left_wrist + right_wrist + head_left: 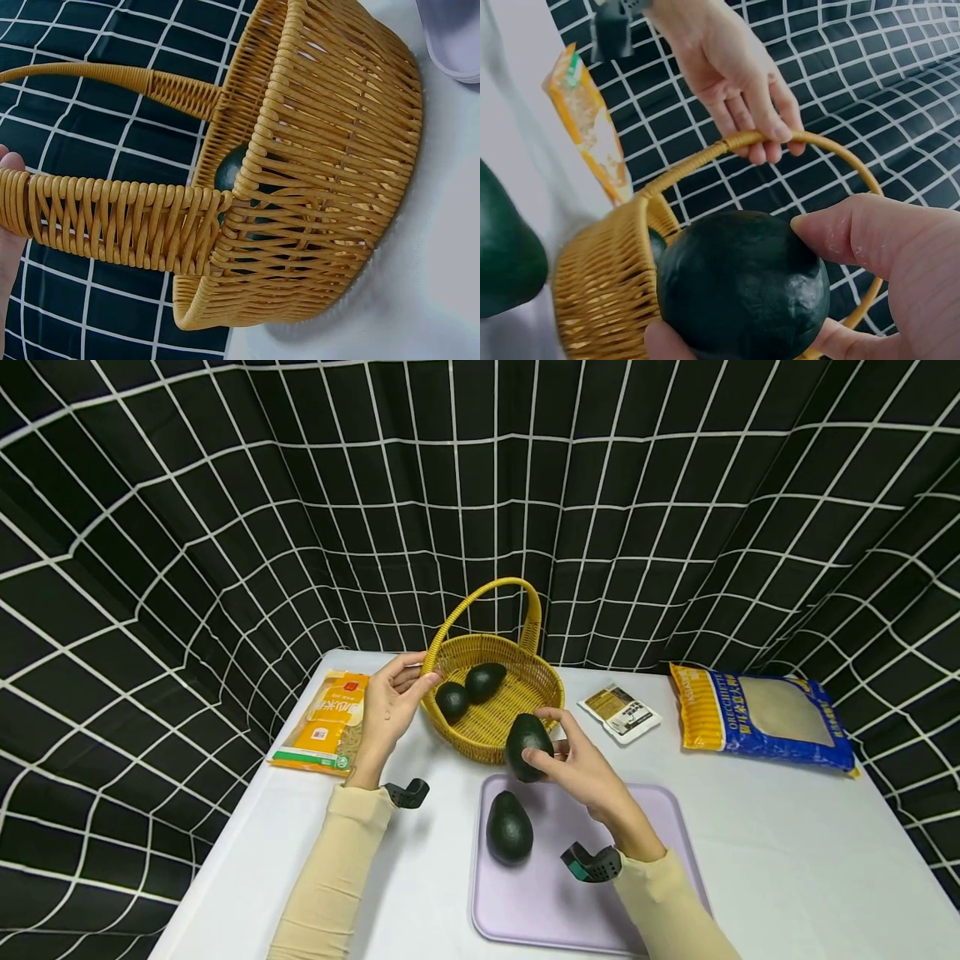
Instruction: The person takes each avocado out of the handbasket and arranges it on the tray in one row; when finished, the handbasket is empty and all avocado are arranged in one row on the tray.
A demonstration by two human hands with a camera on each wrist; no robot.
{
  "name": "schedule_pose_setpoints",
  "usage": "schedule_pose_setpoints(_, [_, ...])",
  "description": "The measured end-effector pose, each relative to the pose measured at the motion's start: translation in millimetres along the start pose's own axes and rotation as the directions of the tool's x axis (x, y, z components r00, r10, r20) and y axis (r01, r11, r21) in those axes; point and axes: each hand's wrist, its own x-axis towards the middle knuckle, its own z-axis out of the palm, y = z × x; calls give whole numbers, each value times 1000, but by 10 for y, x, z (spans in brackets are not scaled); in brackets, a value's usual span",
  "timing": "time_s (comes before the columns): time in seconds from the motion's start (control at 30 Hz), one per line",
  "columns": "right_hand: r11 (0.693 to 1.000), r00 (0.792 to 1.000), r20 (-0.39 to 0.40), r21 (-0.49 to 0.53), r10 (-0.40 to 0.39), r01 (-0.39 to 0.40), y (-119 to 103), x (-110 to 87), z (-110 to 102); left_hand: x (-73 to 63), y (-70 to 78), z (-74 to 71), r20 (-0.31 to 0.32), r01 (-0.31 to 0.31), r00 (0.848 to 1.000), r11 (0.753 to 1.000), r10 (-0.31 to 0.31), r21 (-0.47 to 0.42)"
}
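In the head view, my left hand grips the yellow wicker basket's handle at its left side, with the thumb in front. Two dark green avocados lie in the left part of the basket. My right hand holds another avocado between thumb and fingers, by the basket's front rim and above the lilac tray's back edge. In the right wrist view this avocado hides part of the basket. One more avocado rests on the tray.
A yellow-orange food packet lies left of the basket. To its right are a small brown-and-white sachet and a large blue-and-yellow pasta bag. Black gridded cloth hangs behind and beside the white table.
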Motion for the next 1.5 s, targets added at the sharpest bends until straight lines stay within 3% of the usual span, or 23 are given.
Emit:
schedule_pose_setpoints(0.43, [998, 998, -30, -41, 53, -54, 286, -306, 2, 7, 12, -7, -5, 5, 1000, 1000, -5, -2])
schedule_pose_setpoints(0.87, [971, 985, -103, -181, 137, -154, 515, -519, -7, -25, 8, -8, -4, 15, 1000, 1000, -15, 12])
schedule_pose_setpoints(1.2, [942, 987, -126, -308, 97, -132, 712, -627, 10, -6, 3, -5, -5, 12, 1000, 1000, -11, 18])
schedule_pose_setpoints(1.5, [901, 987, -156, -421, 42, -105, 735, -703, 72, 2, -10, -7, 4, 1, 1000, 1000, -1, -2])
